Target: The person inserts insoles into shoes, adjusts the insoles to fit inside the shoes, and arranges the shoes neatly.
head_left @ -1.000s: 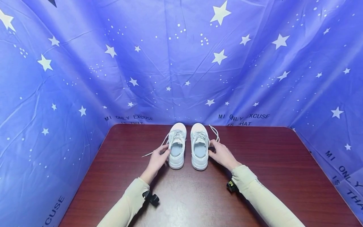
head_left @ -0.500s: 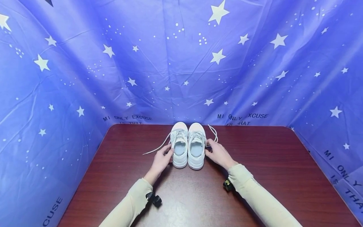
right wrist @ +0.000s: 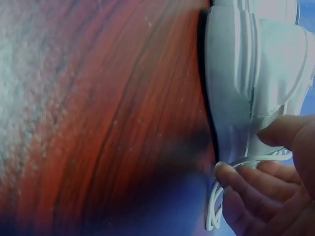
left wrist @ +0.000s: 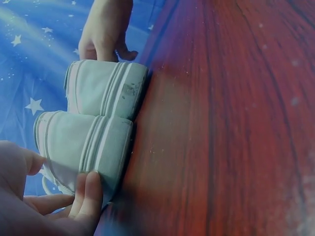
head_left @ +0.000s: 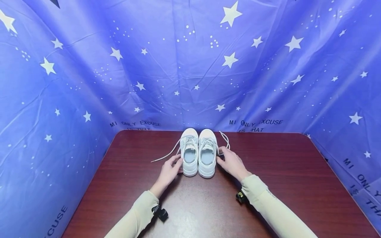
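Two white lace-up sneakers stand upright side by side at the table's far edge, toes away from me and heels toward me. The left sneaker (head_left: 190,169) and the right sneaker (head_left: 207,170) touch along their inner sides. My left hand (head_left: 168,171) rests its fingertips against the left sneaker's outer side, as the left wrist view shows at the heel (left wrist: 74,135). Beside the right sneaker's outer side is my right hand (head_left: 233,164), its fingers relaxed and close to the sole; whether they all touch is unclear. A loose lace (right wrist: 212,209) lies by those fingers.
The dark red wooden table (head_left: 190,205) runs back to a blue curtain (head_left: 178,66) with white stars. Another loose lace (head_left: 165,156) trails left from the left sneaker. Small black cameras (head_left: 162,214) sit on both wrists over light sleeves.
The two sneakers were apart a second ago; both hands moved inward and the sneakers came together. Over the last half second they have stayed side by side, with little hand movement.
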`<state>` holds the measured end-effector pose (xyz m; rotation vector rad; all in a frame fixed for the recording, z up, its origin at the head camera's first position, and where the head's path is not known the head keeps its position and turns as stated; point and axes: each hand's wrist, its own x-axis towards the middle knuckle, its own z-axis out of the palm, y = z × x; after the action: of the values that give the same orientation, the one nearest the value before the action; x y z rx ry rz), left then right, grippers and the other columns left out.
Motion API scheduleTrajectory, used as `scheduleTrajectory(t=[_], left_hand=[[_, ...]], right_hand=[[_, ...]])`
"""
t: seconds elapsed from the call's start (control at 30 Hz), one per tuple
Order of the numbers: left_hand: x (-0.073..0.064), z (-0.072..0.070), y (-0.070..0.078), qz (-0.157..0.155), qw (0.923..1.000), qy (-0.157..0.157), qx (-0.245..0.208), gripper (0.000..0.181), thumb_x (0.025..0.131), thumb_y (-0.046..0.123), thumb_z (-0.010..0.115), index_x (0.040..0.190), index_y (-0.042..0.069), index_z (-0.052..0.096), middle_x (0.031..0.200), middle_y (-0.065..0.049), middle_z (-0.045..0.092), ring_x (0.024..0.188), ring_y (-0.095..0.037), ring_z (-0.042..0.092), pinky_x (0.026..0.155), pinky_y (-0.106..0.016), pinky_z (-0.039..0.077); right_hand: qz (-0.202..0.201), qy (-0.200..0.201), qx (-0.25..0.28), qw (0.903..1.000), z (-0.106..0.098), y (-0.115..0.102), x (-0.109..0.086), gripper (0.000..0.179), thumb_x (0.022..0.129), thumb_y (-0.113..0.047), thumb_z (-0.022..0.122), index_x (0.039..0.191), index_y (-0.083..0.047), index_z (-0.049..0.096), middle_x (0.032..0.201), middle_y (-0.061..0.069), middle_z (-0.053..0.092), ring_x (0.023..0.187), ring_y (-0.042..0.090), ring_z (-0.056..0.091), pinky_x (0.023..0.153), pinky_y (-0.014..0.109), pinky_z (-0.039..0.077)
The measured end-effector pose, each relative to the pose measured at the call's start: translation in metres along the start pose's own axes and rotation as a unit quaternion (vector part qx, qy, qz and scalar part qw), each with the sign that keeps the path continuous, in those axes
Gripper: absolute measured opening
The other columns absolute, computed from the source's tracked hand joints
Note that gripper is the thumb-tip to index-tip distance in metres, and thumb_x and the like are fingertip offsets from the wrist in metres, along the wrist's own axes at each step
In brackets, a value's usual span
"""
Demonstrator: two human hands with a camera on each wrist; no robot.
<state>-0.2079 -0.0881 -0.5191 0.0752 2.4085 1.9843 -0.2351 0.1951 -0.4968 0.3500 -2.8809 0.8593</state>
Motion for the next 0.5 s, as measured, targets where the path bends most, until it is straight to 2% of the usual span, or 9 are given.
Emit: scheduleTrajectory(t=[0.13,0.23,0.33,0.4,0.5], left_hand=[[-0.003,-0.002,-0.002,0.026,0.9995,-0.008,0.014,0.038,0.106,0.014,0.056,0.136,-0.010,0.060,0.107,-0.027,0.073,0.078,-0.031,0.075,0.073,-0.038,0.064],[-0.009,-0.005,-0.001,0.063,0.9943,-0.004,0.086,0.036,0.105,0.014,0.057,0.134,-0.006,0.062,0.100,-0.022,0.075,0.081,-0.029,0.076,0.075,-0.038,0.063],[-0.018,-0.008,0.002,0.112,0.9760,0.011,0.186,0.036,0.103,0.015,0.059,0.135,-0.001,0.065,0.107,-0.016,0.074,0.089,-0.026,0.074,0.083,-0.040,0.060],[-0.024,-0.009,0.007,0.144,0.9580,0.024,0.247,0.038,0.102,0.017,0.061,0.137,0.001,0.065,0.121,-0.016,0.071,0.103,-0.028,0.072,0.092,-0.046,0.057],[-0.033,-0.008,0.016,0.171,0.9358,0.036,0.306,0.043,0.101,0.022,0.061,0.140,0.004,0.063,0.134,-0.018,0.066,0.120,-0.035,0.065,0.097,-0.055,0.053]], right_hand=[[0.009,0.019,-0.009,0.9997,-0.004,-0.001,-0.005,0.034,0.094,-0.016,0.065,0.125,-0.001,0.063,0.121,0.017,0.071,0.099,0.032,0.070,0.085,0.055,0.055],[0.004,0.034,-0.017,0.9993,-0.007,-0.002,-0.012,0.033,0.094,-0.016,0.065,0.124,-0.001,0.064,0.118,0.017,0.071,0.092,0.031,0.069,0.081,0.054,0.055],[-0.012,0.046,-0.029,0.9985,-0.011,-0.004,-0.022,0.033,0.095,-0.017,0.064,0.124,-0.002,0.065,0.115,0.017,0.070,0.090,0.032,0.068,0.079,0.055,0.055],[-0.023,0.052,-0.038,0.9977,-0.013,-0.005,-0.029,0.032,0.095,-0.017,0.064,0.123,-0.001,0.066,0.115,0.016,0.070,0.092,0.034,0.069,0.079,0.056,0.056],[-0.041,0.065,-0.050,0.9958,-0.015,-0.009,-0.039,0.033,0.095,-0.017,0.065,0.123,0.000,0.067,0.115,0.017,0.070,0.100,0.036,0.069,0.082,0.056,0.056]])
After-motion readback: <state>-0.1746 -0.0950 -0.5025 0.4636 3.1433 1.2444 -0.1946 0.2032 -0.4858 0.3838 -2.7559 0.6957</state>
